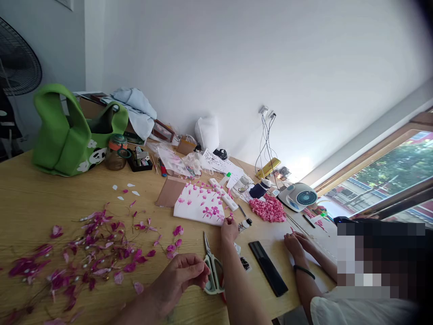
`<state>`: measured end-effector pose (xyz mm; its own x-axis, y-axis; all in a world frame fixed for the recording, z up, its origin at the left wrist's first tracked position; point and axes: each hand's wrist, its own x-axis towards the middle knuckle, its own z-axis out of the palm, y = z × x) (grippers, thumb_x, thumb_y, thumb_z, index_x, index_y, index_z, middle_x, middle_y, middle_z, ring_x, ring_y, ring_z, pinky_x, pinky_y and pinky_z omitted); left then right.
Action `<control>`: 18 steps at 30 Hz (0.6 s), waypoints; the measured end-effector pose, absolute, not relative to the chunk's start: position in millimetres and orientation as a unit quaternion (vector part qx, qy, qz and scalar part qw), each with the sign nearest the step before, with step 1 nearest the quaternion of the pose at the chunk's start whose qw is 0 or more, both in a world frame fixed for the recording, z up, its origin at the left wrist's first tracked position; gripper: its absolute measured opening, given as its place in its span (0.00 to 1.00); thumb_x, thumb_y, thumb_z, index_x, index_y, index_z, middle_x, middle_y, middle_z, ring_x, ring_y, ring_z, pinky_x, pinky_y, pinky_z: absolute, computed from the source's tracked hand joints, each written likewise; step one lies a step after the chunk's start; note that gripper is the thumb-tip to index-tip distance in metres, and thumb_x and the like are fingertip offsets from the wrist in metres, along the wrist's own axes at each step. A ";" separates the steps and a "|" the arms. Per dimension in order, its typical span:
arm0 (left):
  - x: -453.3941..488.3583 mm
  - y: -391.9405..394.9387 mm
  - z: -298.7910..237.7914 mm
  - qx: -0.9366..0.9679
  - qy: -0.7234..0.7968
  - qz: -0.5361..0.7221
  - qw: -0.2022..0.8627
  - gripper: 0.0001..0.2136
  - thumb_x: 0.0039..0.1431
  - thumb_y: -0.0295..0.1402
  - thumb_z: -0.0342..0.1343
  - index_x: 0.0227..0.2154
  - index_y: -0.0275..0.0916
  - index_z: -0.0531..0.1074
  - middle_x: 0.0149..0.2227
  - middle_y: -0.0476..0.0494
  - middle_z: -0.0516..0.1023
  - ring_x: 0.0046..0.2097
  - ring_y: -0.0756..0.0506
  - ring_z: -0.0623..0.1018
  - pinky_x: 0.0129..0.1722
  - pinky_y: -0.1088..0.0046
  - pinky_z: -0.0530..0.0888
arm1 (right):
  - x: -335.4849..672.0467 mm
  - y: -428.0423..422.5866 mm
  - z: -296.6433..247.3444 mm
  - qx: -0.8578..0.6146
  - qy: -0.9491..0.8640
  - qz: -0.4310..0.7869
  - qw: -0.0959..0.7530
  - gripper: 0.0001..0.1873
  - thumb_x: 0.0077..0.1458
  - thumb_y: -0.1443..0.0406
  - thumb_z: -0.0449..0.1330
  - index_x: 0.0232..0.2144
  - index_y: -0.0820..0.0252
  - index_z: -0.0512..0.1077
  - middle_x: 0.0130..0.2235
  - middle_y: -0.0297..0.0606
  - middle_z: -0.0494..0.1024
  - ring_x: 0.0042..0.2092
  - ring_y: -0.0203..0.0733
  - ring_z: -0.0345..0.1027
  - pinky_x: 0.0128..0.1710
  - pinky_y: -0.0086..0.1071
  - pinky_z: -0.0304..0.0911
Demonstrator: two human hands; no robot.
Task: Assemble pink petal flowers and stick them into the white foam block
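Note:
Near the front of the table, my left hand point(189, 271) is closed, thumb against curled fingers; anything between them is too small to make out. My right hand point(230, 230) reaches forward to the near right corner of a white sheet point(191, 212) dotted with pink petals and small flowers. Its fingertips are pinched on a small pink petal point(231, 215). Green-handled scissors point(210, 266) lie between my two forearms, blades pointing away and partly hidden. Left of my left hand spreads a loose heap of magenta petal sprigs point(94, 248) with wire and pearl beads.
A small bottle point(244, 225) and a long black case point(268, 267) lie right of my right hand. Beyond are a pink petal pile point(268, 208), a small fan point(297, 197) and a green bag point(64, 135). A co-worker's hands point(296, 241) work at the right.

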<state>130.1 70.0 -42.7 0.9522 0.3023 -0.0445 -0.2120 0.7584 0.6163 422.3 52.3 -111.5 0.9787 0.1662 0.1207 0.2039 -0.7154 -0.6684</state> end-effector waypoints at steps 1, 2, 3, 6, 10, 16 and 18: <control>130.2 70.2 -42.7 0.318 0.070 0.136 0.936 0.08 0.49 0.33 0.62 0.25 0.30 0.77 0.26 0.43 0.74 0.30 0.48 0.72 0.35 0.73 0.66 | 422.5 51.8 -112.2 -0.926 -0.101 -0.027 0.364 0.14 0.60 0.61 0.56 0.46 0.61 0.68 0.47 0.40 0.71 0.44 0.42 0.68 0.43 0.41 0.67; 130.3 70.3 -43.0 0.317 0.070 0.135 0.936 0.08 0.49 0.33 0.61 0.25 0.30 0.77 0.26 0.43 0.74 0.29 0.48 0.72 0.35 0.73 0.66 | 422.9 51.5 -112.9 -0.925 -0.102 -0.028 0.364 0.14 0.60 0.61 0.56 0.46 0.61 0.68 0.47 0.40 0.71 0.44 0.42 0.68 0.43 0.41 0.67; 130.4 70.3 -43.8 0.317 0.069 0.135 0.936 0.08 0.49 0.32 0.61 0.25 0.30 0.77 0.26 0.43 0.74 0.29 0.48 0.72 0.35 0.73 0.66 | 423.3 51.3 -113.4 -0.926 -0.103 -0.028 0.363 0.13 0.60 0.61 0.56 0.46 0.61 0.68 0.47 0.40 0.71 0.44 0.42 0.68 0.43 0.40 0.67; 131.1 70.1 -46.6 0.318 0.064 0.137 0.936 0.08 0.50 0.32 0.60 0.26 0.30 0.77 0.26 0.43 0.74 0.29 0.49 0.72 0.35 0.73 0.66 | 424.8 51.4 -114.4 -0.928 -0.104 -0.028 0.358 0.13 0.60 0.61 0.55 0.45 0.60 0.68 0.47 0.40 0.71 0.44 0.41 0.68 0.43 0.40 0.67; 132.1 69.9 -47.1 0.318 0.062 0.137 0.936 0.07 0.50 0.31 0.60 0.26 0.30 0.76 0.26 0.43 0.74 0.30 0.49 0.72 0.35 0.73 0.66 | 426.8 51.8 -115.2 -0.933 -0.104 -0.028 0.344 0.13 0.60 0.61 0.55 0.45 0.60 0.68 0.48 0.40 0.71 0.44 0.41 0.68 0.44 0.40 0.67; 131.4 69.7 -48.2 0.322 0.065 0.139 0.934 0.08 0.51 0.31 0.60 0.26 0.30 0.76 0.26 0.43 0.74 0.29 0.49 0.72 0.35 0.73 0.66 | 427.9 51.3 -119.5 -0.938 -0.107 -0.042 0.328 0.14 0.60 0.61 0.56 0.46 0.60 0.68 0.48 0.41 0.71 0.44 0.42 0.68 0.44 0.41 0.67; 131.3 69.7 -50.0 0.324 0.061 0.138 0.934 0.08 0.51 0.31 0.59 0.27 0.30 0.76 0.26 0.43 0.74 0.30 0.49 0.72 0.35 0.72 0.66 | 427.9 51.3 -120.6 -0.940 -0.109 -0.046 0.321 0.14 0.60 0.61 0.56 0.46 0.61 0.68 0.48 0.41 0.71 0.44 0.42 0.68 0.44 0.41 0.67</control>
<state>131.3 69.7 -50.0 0.9548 0.2963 -0.0241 -0.2176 0.7518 0.6225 427.9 51.3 -120.6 0.9719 0.1759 0.1564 0.2348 -0.7698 -0.5935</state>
